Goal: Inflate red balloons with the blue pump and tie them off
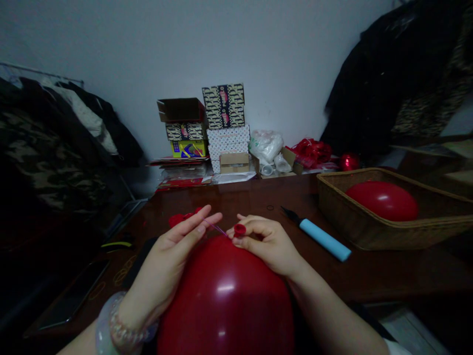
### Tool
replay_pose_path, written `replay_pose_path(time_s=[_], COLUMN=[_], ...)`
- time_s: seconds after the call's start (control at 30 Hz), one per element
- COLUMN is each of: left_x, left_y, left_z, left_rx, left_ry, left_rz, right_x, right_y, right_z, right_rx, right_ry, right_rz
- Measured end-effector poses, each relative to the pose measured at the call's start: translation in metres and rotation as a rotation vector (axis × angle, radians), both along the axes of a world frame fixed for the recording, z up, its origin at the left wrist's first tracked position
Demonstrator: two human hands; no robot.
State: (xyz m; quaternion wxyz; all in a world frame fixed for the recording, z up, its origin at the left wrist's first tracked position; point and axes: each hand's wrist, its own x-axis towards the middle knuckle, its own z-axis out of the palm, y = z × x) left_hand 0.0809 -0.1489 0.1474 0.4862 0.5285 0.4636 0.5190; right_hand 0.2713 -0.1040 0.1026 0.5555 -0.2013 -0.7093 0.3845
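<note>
Red balloon [225, 296], neck [240, 230] in right hand [271, 241]

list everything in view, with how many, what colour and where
table: 1, brown, centre
held balloon: 1, red, front centre
band: 1, purple, at held balloon's neck
pump: 1, blue and black, table right
basket: 1, tan, right
loose balloon: 1, red, inside basket
ring: 1, dark, near pump tip
phone: 1, dark, table left
loops: several, yellowish, beside phone
boxes: several, mostly patterned, far side
plastic bag: 1, whitish, beside boxes
ribbon-like bundle: 1, red, right of bag
clothes: several, mostly dark, both sides
wall: 1, pale, behind
bracelets: at least 2, pale, left wrist
hands: 2, bare, at held balloon's top
</note>
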Motion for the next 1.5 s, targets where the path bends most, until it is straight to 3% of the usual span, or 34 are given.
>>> replay_pose_path(time_s=[0.27, 0.37, 0.57, 1.0, 1.17, 1.27, 1.4, 1.5], left_x=[0.005, 0.001, -0.012, -0.002, 0.001, 0.003, 0.001, -0.001], left_y=[0.014, 0.017, 0.02, 0.013, 0.012, 0.011, 0.009, 0.007], left_z=[0.004, 0.002, -0.008, -0.001, -0.002, -0.003, -0.004, -0.004], left_rx=[0.339, 0.377, 0.438, 0.512, 0.743, 0.804, 0.797, 0.788], left_ry=[0.537, 0.603, 0.81, 0.832, 1.019, 1.092, 1.116, 1.12], left_rz=[0.099, 0.052, -0.178, -0.114, 0.009, 0.033, 0.026, -0.009], right_x=[-0.012, -0.01, -0.006, -0.013, -0.012, -0.006, 0.007, 0.013], right_y=[-0.021, -0.018, -0.007, -0.017, -0.017, -0.018, -0.014, -0.01], right_z=[0.007, 0.006, 0.0, 0.003, 0.003, 0.007, 0.011, 0.01], right_rx=[0.267, 0.206, 0.009, 0.114, 0.165, 0.138, 0.065, 0.031], right_ry=[-0.154, -0.1, -0.043, -0.169, -0.228, -0.269, -0.274, -0.189], right_rz=[-0.121, -0.15, -0.128, -0.214, -0.296, -0.26, -0.108, -0.206])
